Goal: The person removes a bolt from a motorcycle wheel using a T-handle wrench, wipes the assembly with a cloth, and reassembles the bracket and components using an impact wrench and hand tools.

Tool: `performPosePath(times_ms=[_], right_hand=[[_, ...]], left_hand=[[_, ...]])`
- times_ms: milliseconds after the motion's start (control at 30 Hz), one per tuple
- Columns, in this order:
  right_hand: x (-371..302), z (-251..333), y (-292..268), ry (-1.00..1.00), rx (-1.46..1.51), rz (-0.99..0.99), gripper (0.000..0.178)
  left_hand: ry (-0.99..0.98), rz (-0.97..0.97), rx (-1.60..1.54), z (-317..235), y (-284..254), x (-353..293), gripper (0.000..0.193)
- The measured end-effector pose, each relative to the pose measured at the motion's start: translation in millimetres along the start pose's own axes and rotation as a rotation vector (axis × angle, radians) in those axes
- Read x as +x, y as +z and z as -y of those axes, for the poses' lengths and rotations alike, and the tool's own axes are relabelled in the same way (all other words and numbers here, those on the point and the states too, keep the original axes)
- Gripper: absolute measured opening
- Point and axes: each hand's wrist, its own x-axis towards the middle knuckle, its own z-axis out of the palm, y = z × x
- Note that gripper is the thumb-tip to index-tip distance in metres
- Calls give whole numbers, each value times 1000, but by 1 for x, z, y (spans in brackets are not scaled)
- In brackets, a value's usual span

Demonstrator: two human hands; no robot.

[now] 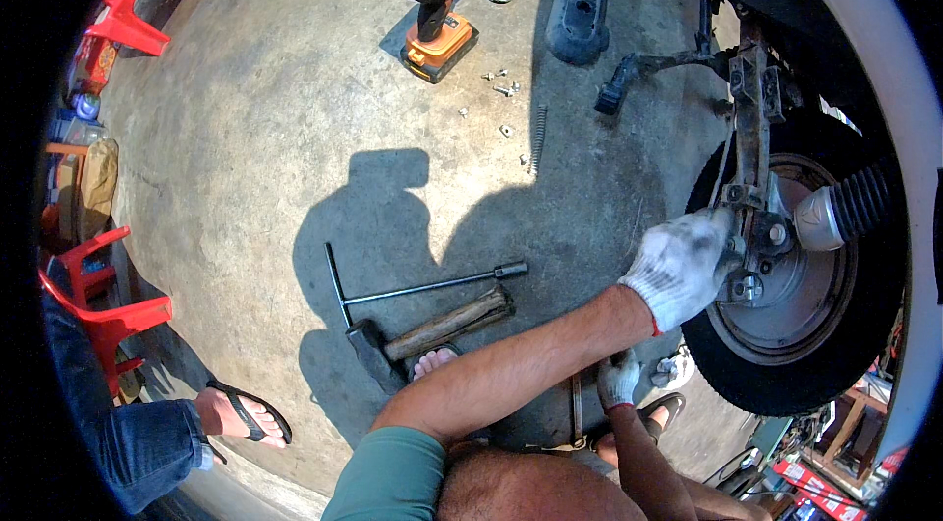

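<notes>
My left hand (678, 263), in a white knit glove, is closed at the metal bracket (744, 195) beside the wheel's hub. Its fingertips blur into the metal, so what they pinch is hidden. The black-tyred wheel (835, 379) with a grey hub stands upright at the right, joined to a swing arm (752, 118) and a shock absorber with a black ribbed boot (864, 202). Lower down, near my knee, my right hand (618, 381), also gloved, has its fingers curled; what it holds cannot be made out. A wrench (577, 413) lies just left of it.
On the concrete lie a T-handle socket wrench (432, 288), a wooden-handled hammer (447, 325), a spring (537, 140), several small bolts (506, 89) and a black footrest-like part (578, 10). An orange cordless drill (437, 10) stands far off. Another person's sandalled foot (250, 415) and red stools (123, 315) are left.
</notes>
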Motion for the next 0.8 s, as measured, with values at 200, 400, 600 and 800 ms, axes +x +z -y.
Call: performPosePath(times_ms=[200, 400, 600, 800], right_hand=[[2, 7, 0, -22, 3, 48, 29], [0, -2, 0, 33, 12, 13, 28], [1, 7, -2, 53, 39, 22, 29], [1, 4, -4, 44, 8, 74, 32]], left_hand=[[-10, -97, -39, -2, -5, -3, 37], [61, -67, -11, 3, 5, -2, 39], [101, -54, 12, 6, 7, 0, 39], [-3, 12, -59, 3, 1, 1, 39]])
